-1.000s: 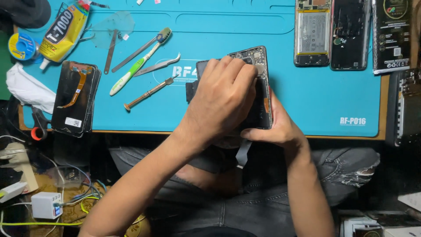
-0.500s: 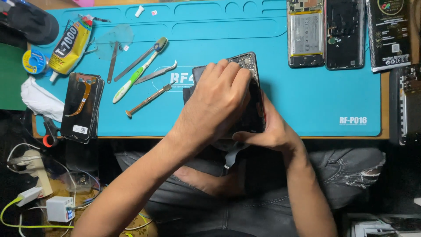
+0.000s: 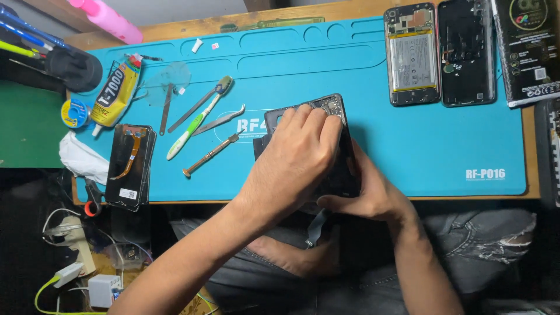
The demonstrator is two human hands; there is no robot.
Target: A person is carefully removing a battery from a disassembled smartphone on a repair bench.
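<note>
Right now the left hand (image 3: 291,160) lies spread flat over a dark phone frame (image 3: 332,108), fingers together and pressing down on its top side, so most of the frame is hidden beneath the palm. The frame sits near the front edge of the blue work mat (image 3: 408,146), its lower end hanging just past that edge toward the person's lap. The right hand (image 3: 367,195) comes in from the lower right and grips the frame's near end, thumb curled under and fingers wrapped along the right side. A thin grey ribbon strip (image 3: 315,227) dangles from under the frame, over the jeans.

Left of the hands, well apart from them, a row of tools lies on the mat: a green and white toothbrush (image 3: 195,119), a pair of metal tweezers (image 3: 219,119), a bronze-coloured screwdriver (image 3: 210,154) and a flat metal pry tool (image 3: 165,108). Further left, a yellow glue tube (image 3: 114,93) rests tilted beside a small blue roll of tape (image 3: 74,112). A black screen panel (image 3: 128,166) with an orange flex cable lies by the mat's left edge, touching a white cloth (image 3: 81,160). At the far right corner, an opened phone body (image 3: 411,55) showing its battery lies just beside a black back cover (image 3: 466,52).
</note>
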